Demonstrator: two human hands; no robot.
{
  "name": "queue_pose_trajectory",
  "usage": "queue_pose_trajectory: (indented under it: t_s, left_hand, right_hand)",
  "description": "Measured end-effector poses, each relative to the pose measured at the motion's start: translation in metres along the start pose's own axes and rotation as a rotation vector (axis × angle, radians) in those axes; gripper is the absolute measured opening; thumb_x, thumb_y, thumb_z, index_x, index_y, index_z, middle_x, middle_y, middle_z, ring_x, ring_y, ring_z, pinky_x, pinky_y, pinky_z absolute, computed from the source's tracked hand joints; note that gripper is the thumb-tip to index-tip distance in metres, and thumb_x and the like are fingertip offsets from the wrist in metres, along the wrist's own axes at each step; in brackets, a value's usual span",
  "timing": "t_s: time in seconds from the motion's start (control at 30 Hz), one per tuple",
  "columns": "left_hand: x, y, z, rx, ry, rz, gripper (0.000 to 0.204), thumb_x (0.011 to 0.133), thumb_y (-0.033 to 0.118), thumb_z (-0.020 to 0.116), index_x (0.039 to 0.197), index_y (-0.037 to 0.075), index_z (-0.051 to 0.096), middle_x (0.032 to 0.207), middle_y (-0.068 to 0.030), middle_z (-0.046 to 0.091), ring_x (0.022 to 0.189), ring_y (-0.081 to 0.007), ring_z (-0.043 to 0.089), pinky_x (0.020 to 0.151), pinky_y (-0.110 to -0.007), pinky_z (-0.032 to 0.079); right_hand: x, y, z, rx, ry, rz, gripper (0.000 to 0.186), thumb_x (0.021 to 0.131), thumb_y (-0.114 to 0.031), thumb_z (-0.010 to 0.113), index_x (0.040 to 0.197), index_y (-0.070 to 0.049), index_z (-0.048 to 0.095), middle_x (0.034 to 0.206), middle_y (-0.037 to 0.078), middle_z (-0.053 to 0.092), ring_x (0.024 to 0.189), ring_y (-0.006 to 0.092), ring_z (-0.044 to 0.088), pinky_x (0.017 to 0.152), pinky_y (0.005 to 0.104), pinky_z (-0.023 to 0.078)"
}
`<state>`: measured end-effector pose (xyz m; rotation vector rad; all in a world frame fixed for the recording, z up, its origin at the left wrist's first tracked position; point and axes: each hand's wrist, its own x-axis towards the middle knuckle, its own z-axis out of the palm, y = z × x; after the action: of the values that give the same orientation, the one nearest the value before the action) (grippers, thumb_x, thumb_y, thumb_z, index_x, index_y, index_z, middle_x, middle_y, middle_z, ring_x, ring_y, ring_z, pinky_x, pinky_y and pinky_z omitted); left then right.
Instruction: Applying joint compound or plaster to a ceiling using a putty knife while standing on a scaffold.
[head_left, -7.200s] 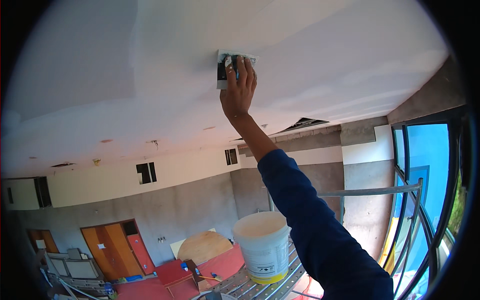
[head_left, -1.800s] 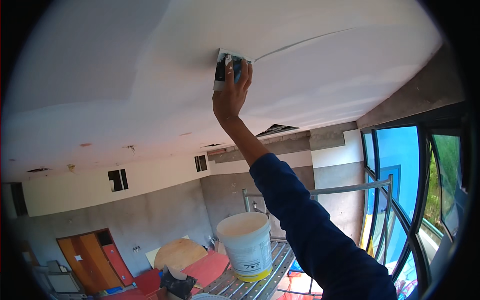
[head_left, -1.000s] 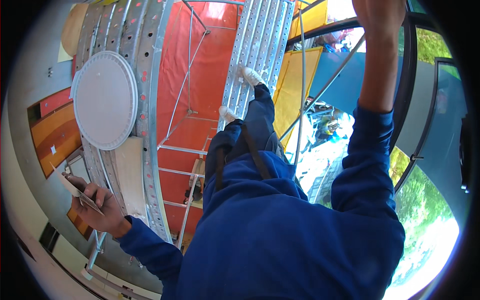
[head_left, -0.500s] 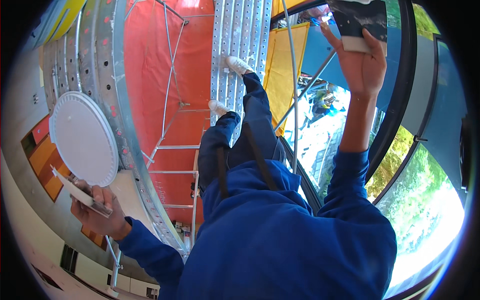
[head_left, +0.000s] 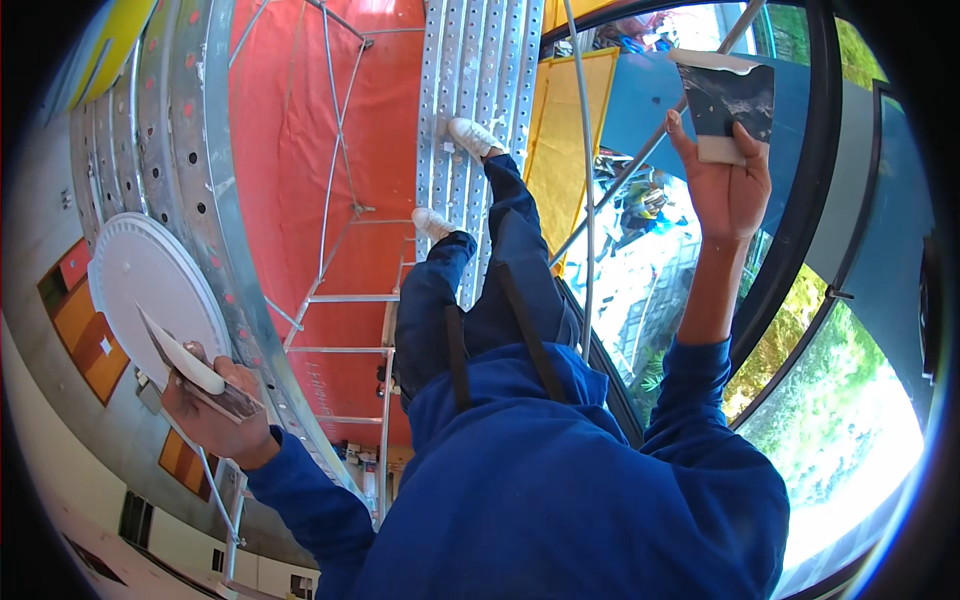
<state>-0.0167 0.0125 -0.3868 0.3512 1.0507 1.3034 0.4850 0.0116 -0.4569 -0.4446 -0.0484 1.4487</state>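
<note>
Blue sleeves: both forearms come in from the lower edge, wearer in a blue top, looking straight down past own legs.

Head view, right hand (head_left: 728,190): raised at upper right, against the dark window frame (head_left: 815,180). Grip closed on a broad flat trowel blade (head_left: 728,98), fingers curled round its lower pale edge. Blade dark, smeared with white compound along the top edge, held upright above the hand.

Head view, left hand (head_left: 215,405): low at left, beside the scaffold edge. Grip closed on a second flat blade (head_left: 185,360), pale, tilted, its tip pointing up and left; thumb lies across the top of it. A dark smeared patch shows near the fingers.

White round lid (head_left: 140,290): lies on the perforated metal scaffold plank (head_left: 195,180) at left, just beyond the tip of the left-hand blade; whether they touch cannot be told.

Second plank (head_left: 480,60): narrow, perforated, runs up the middle; both white shoes (head_left: 470,135) stand on it, legs in dark blue trousers.

Scaffold tubes (head_left: 345,295): thin grey rails and rungs between the two planks.

Below: red floor covering (head_left: 290,120) far under the scaffold; yellow panel (head_left: 575,120) to its right.

Right side: curved glazing, green foliage and bright daylight outside.
</note>
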Motion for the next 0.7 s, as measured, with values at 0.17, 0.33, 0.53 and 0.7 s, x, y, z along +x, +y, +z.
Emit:
queue_pose_trajectory:
  t_s: [0.17,0.33,0.53,0.7]
  left_hand:
    - [0.003,-0.003,-0.001,-0.070,0.061,-0.078,0.044,0.090,0.031,0.040,0.120,-0.001,0.048,0.100,-0.0149,0.063,0.048,-0.0220,0.055,0.035,-0.029,0.046]
    - [0.005,-0.008,0.001,-0.069,0.030,-0.096,0.045,0.090,0.032,0.040,0.120,-0.001,0.048,0.099,-0.0143,0.064,0.050,-0.0220,0.056,0.038,-0.029,0.047]
    - [0.009,-0.013,-0.004,-0.080,0.032,-0.068,0.047,0.090,0.030,0.041,0.130,0.006,0.040,0.101,-0.0140,0.063,0.052,-0.0232,0.056,0.038,-0.029,0.048]
    - [0.011,-0.020,0.001,-0.049,0.007,-0.087,0.047,0.090,0.029,0.041,0.131,0.006,0.039,0.106,-0.0144,0.062,0.053,-0.0243,0.057,0.038,-0.029,0.049]
  right_hand:
    - [-0.001,-0.004,-0.011,-0.082,-0.001,-0.049,0.038,0.091,-0.006,0.040,0.128,-0.001,0.035,0.134,0.022,0.039,0.128,0.0357,0.035,0.101,0.0635,0.028]
    - [0.002,-0.006,-0.005,-0.176,0.161,-0.053,0.026,0.092,-0.009,0.038,0.116,-0.001,0.044,0.118,0.018,0.053,0.110,0.0285,0.052,0.102,0.0625,0.029]
    - [0.006,-0.008,-0.014,-0.156,0.160,-0.028,0.028,0.092,-0.009,0.038,0.118,0.000,0.043,0.118,0.018,0.052,0.111,0.0298,0.051,0.102,0.0622,0.029]
    - [0.007,-0.014,-0.022,-0.103,0.154,-0.005,0.031,0.091,-0.008,0.038,0.121,0.001,0.040,0.122,0.019,0.050,0.117,0.0320,0.046,0.102,0.0628,0.028]
